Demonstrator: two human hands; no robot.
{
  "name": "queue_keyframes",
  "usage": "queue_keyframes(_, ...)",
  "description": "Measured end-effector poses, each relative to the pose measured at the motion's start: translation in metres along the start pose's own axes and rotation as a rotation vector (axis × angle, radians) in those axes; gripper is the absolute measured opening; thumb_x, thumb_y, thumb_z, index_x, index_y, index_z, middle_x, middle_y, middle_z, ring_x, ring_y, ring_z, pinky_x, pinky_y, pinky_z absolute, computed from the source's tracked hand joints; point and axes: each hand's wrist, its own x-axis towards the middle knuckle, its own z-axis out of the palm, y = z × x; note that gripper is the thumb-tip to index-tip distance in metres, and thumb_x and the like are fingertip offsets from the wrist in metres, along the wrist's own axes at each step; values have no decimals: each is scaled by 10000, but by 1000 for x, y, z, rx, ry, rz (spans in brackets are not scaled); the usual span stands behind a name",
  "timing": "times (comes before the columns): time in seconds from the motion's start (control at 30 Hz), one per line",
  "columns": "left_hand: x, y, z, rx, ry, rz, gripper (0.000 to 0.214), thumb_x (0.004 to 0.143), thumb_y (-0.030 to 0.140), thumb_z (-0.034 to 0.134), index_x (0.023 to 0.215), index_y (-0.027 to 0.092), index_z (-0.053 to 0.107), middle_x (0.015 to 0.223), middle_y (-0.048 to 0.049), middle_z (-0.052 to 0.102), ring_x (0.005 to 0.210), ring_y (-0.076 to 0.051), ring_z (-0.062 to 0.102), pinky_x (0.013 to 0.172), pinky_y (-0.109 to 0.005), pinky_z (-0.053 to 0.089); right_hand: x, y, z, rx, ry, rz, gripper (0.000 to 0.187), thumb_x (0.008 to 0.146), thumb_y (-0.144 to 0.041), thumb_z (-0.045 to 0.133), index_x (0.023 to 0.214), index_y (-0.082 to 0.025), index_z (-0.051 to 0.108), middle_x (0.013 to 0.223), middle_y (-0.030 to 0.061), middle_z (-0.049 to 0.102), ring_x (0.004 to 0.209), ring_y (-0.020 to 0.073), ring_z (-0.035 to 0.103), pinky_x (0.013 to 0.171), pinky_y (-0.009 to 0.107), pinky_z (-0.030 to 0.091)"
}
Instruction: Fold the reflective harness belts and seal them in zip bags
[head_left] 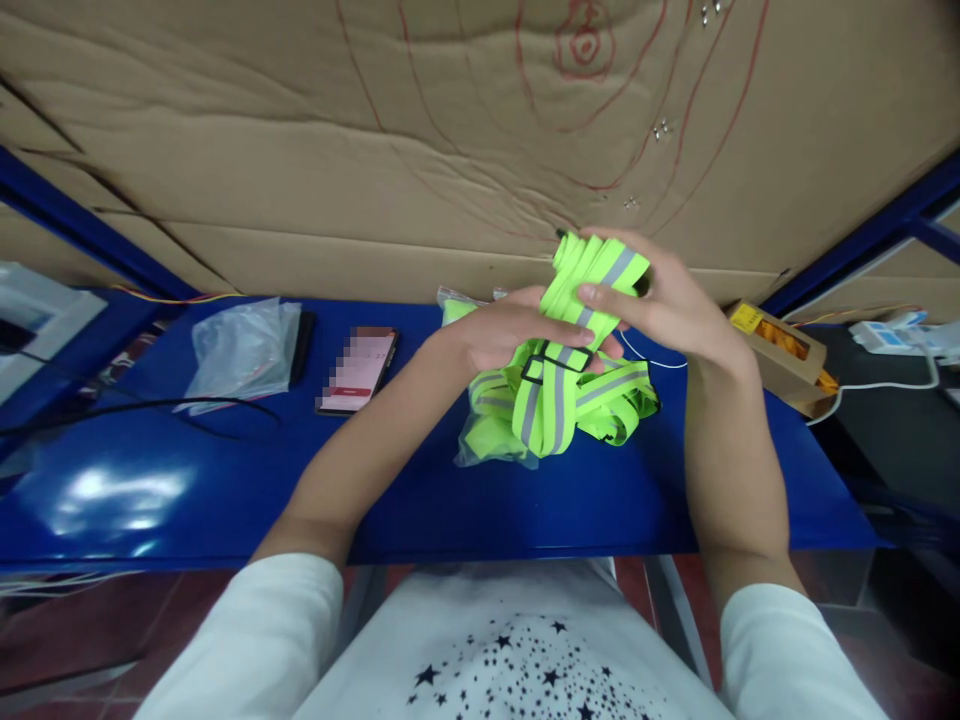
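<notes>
A bundle of neon-yellow reflective strap (596, 270) with a grey stripe is folded in layers between my hands. My right hand (660, 300) grips its upper part, the thumb across the front. Lower down, my left hand (517, 335) is closed around the same strap, thumb over it. A black plastic buckle (556, 362) shows just below the left fingers, and a loop of strap hangs under it. Behind and beneath, more yellow strap (619, 400) and a clear plastic bag with yellow material (495, 440) rest on the blue table (420, 500).
Left of my hands lies a phone (358, 370), its screen partly blurred. Farther left are clear plastic bags (244, 345) and a black cable (202, 402). An open cardboard box (784, 355) with orange contents stands right. Cardboard (300, 180) with red drawn lines forms the back wall.
</notes>
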Motion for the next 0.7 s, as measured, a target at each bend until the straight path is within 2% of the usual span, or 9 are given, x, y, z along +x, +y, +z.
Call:
queue_keyframes(0.1, -2, 0, 1, 228, -56, -1, 277, 783, 281, 847, 1024, 156, 794, 1089, -123, 798, 933, -235, 759, 920, -377, 585, -2, 5, -6, 168, -334, 150, 567, 685, -370, 936, 1186, -230, 710, 779, -29, 742, 725, 197, 719, 651, 312, 608)
queue_keyframes(0.13, -2, 0, 1, 291, -62, -1, 284, 785, 291, 836, 1035, 164, 797, 1090, -116, 797, 974, -248, 756, 930, -379, 581, -2, 6, -6, 202, -396, 174, 561, 663, -349, 945, 1157, -220, 714, 733, -39, 729, 675, 186, 706, 609, 295, 596)
queue_keyframes(0.2, -2, -2, -1, 354, -36, 9, 304, 765, 308, 840, 1040, 182, 801, 1059, -98, 802, 1018, -266, 751, 944, -387, 578, -3, 5, -5, 217, -426, 187, 570, 653, -319, 944, 1165, -216, 716, 710, -48, 723, 596, 163, 674, 543, 275, 570)
queue_keyframes(0.3, 0, -3, -7, 317, 35, 10, 315, 708, 299, 883, 993, 189, 804, 987, -86, 811, 1002, -275, 762, 945, -392, 583, -2, 0, 2, 151, -346, 144, 612, 704, -319, 905, 1273, -239, 693, 761, -49, 736, 518, 131, 626, 485, 258, 537)
queue_keyframes(0.37, 0, -2, -12, 247, 77, 5, 319, 696, 275, 896, 988, 187, 802, 983, -87, 816, 983, -274, 775, 939, -389, 589, -2, -4, 9, 116, -248, 108, 635, 728, -343, 886, 1320, -254, 674, 780, -56, 732, 523, 128, 630, 512, 269, 557)
queue_keyframes(0.47, -3, 3, -13, 182, 31, -12, 355, 712, 254, 901, 1045, 181, 799, 1091, -116, 812, 1050, -286, 774, 988, -395, 583, -1, -8, 15, 104, -71, 86, 591, 694, -349, 914, 1238, -248, 708, 816, -40, 736, 708, 189, 716, 678, 341, 629)
queue_keyframes(0.57, -5, 8, -4, 196, -15, -49, 391, 719, 254, 919, 1079, 175, 789, 1191, -131, 791, 1090, -275, 765, 995, -386, 590, 1, -8, 15, 144, 68, 75, 487, 660, -361, 949, 1081, -236, 741, 935, 2, 767, 961, 259, 736, 847, 405, 635)
queue_keyframes(0.7, -5, 12, 13, 239, 97, 3, 349, 725, 201, 898, 1044, 129, 777, 1121, -112, 801, 1000, -226, 771, 941, -354, 606, 4, -5, 13, 206, 138, 64, 494, 671, -459, 936, 1069, -245, 737, 1022, 13, 778, 1029, 266, 724, 926, 436, 616)
